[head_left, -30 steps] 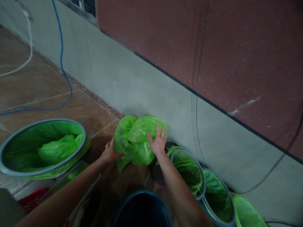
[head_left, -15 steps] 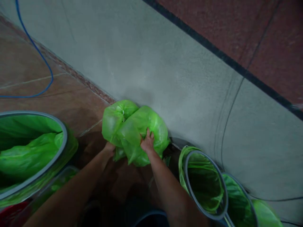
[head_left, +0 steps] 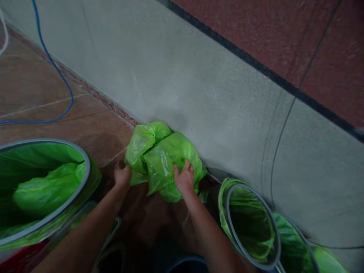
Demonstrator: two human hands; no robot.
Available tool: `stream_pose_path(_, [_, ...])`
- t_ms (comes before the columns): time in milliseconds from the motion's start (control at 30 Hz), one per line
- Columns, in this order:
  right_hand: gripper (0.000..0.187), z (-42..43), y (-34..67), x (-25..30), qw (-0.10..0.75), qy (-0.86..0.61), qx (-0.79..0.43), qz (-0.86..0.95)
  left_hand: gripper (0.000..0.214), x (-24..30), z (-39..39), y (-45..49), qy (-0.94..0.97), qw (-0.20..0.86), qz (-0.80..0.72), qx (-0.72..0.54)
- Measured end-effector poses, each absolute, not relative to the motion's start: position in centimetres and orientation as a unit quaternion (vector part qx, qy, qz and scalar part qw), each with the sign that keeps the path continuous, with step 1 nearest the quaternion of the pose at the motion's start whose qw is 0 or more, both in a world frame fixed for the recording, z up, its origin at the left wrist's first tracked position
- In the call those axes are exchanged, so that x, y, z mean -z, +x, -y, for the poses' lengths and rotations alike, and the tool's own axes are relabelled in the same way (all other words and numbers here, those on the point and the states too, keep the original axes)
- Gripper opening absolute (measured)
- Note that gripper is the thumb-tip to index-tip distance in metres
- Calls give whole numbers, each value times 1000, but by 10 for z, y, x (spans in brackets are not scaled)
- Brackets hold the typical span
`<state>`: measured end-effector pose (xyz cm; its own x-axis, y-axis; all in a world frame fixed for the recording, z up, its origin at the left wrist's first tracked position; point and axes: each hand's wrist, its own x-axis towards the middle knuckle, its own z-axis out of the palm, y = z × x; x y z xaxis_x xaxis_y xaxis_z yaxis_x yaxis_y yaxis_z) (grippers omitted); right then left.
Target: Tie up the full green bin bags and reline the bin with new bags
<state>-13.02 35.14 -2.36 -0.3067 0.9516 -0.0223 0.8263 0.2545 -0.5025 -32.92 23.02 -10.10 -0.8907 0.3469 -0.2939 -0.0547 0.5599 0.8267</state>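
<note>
A translucent green plastic bag (head_left: 166,159) lies crumpled on the floor against the wall. It bulges in two lobes, and I cannot tell whether these are two bags. My left hand (head_left: 123,175) is at its lower left edge, fingers curled in and touching the plastic; the fingertips are partly hidden. On the front of the right lobe rests my right hand (head_left: 185,177), fingers spread and pressing on the film without wrapping round it.
At left stands a big grey-rimmed bin (head_left: 88,167) lined with green plastic. Smaller lined bins (head_left: 226,206) stand along the wall at right. A blue cable (head_left: 52,62) crosses the floor; a dark cable (head_left: 280,140) hangs on the wall. A blue rim (head_left: 189,258) shows below.
My left hand has drawn back to the left and shows more fully from beside the bag. The bag looks flatter and more wrinkled. My right hand stays on it.
</note>
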Motion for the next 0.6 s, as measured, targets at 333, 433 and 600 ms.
stream_pose_path(333, [57, -335, -149, -2, -5, -455, -189, 870, 63, 47, -224, -283, 239, 264, -834, -422])
stream_pose_path(433, [57, -321, -139, -17, 81, -441, -192, 873, 63, 27, -192, -281, 211, 266, -854, -393])
stream_pose_path(600, [52, -253, -117, -27, 129, -392, -280, 867, 58, -13, -125, -273, 151, 244, -862, -418])
